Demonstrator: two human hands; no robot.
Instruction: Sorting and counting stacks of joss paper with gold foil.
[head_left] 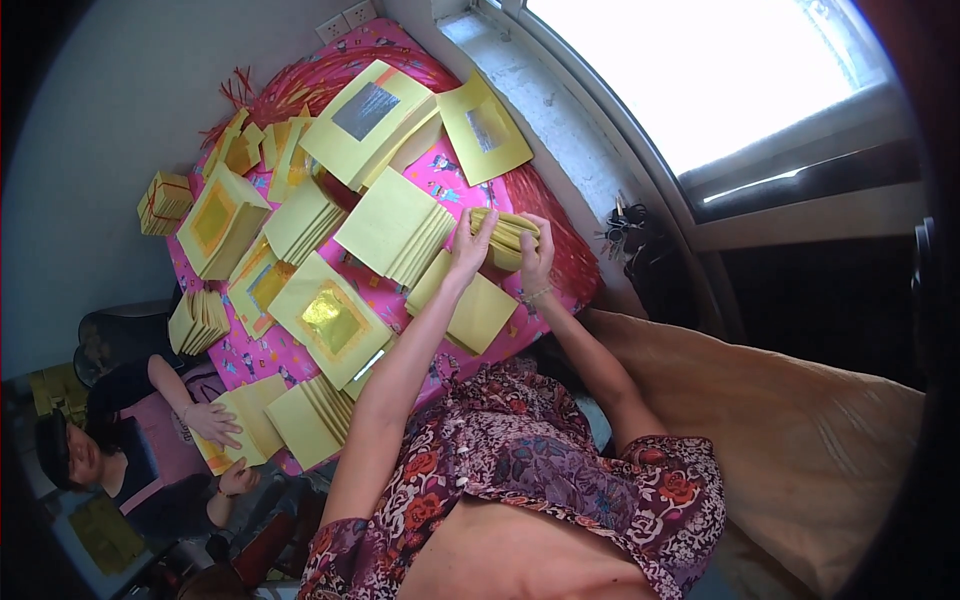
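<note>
Between my two hands is a bundle of folded yellow paper sheets (pixel 506 232), its layered edges facing up. My left hand (pixel 470 246) closes on the bundle's left side, and my right hand (pixel 538 256) grips its right side. Just left of them lies a stack of folded yellow paper (pixel 390 222) with its folds fanned toward me. Below the bundle, another yellow paper stack (pixel 475 310) lies on the pink patterned table cover (pixel 440 168). The underside of the held bundle is hidden.
Several yellow stacks with foil squares, one with silver foil (pixel 366 110) and one with gold foil (pixel 332 318), cover the table. Red strands (pixel 350 62) run along its back. At lower left a co-worker's hand (pixel 212 425) rests on yellow paper. A window (pixel 720 80) is at right.
</note>
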